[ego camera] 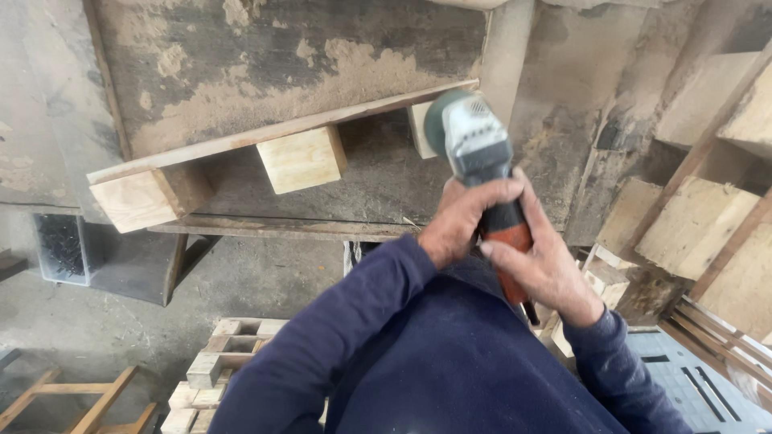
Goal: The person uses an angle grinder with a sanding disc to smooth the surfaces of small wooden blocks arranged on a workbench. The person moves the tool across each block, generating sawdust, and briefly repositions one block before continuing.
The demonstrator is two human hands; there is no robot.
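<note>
Grinder (476, 153) — gripped by left hand (460, 221) and right hand (547, 269), head at pallet (265, 137) edge, beside block (301, 158). Step: sanding that edge, seemingly. Next: steady two-handed pressure along board.

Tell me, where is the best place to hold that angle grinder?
Probably along its slim rear body, coming from behind, away from the disc end. The angle grinder points away from the person, with the left hand wrapped near the grey head and the right hand around the orange rear section.
</note>
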